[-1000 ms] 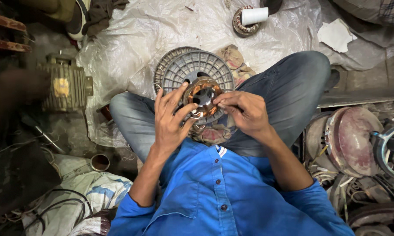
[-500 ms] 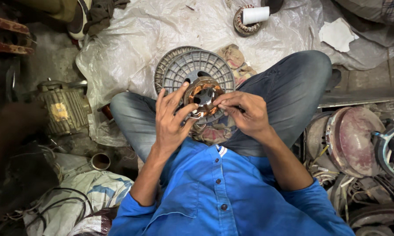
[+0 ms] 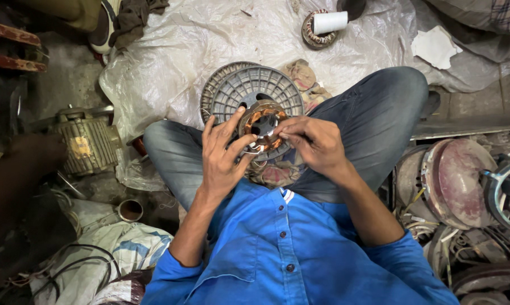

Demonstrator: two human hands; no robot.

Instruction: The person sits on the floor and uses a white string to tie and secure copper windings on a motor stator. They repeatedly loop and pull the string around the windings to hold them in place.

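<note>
Over the lap of the seated person, just in front of the grey ribbed disc (image 3: 254, 90) that leans between the knees, a small motor stator (image 3: 262, 125) with copper windings is held up in both hands. The left hand (image 3: 224, 161) cups it from the near-left side, fingers (image 3: 230, 123) spread and only loosely curled against the outer ring, thumb under the edge. The right hand (image 3: 314, 144) comes in from the other side of the stator with its fingers closed in a pinch at the rim, seemingly on a strand of wire or a winding end; what exactly is pinched is too small to tell. The stator looks like a stack of steel laminations, so it is probably dense and stiff for its size, while the enamelled copper coils are the delicate part, easily nicked or bent. The bare metal outer ring is the safest place to grip, as the left hand does. Beyond the disc, on the crumpled plastic sheet (image 3: 170, 51), another wound coil carries a white spool (image 3: 329, 22). Left of the disc sits a finned motor housing (image 3: 88, 144) on the floor, and well to its right lie round metal covers (image 3: 458, 181).
</note>
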